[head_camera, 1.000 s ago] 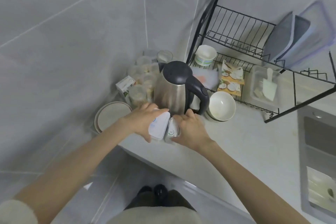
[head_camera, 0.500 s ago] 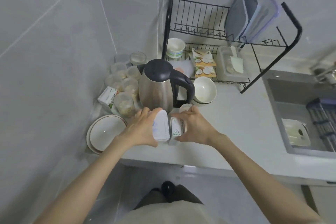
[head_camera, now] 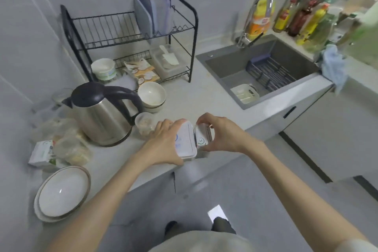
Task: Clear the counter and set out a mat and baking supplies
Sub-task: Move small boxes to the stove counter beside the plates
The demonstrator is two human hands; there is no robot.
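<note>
1. A white box (head_camera: 187, 142) is gripped by the left hand (head_camera: 163, 141), fingers (head_camera: 163, 124) curled over its top, at the centre of the frame.
2. A smaller box (head_camera: 202, 139) is gripped by the right hand (head_camera: 223, 135), touching the first box.
3. Both are held at the front edge of the table (head_camera: 194, 96).
4. A kettle (head_camera: 98, 116) is seen left of centre, a rack (head_camera: 131, 32) at the upper left, a sink (head_camera: 229, 67) at the upper right.

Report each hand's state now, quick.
Left hand: closed, gripping the larger white box.
Right hand: closed, gripping the smaller white box.
</note>
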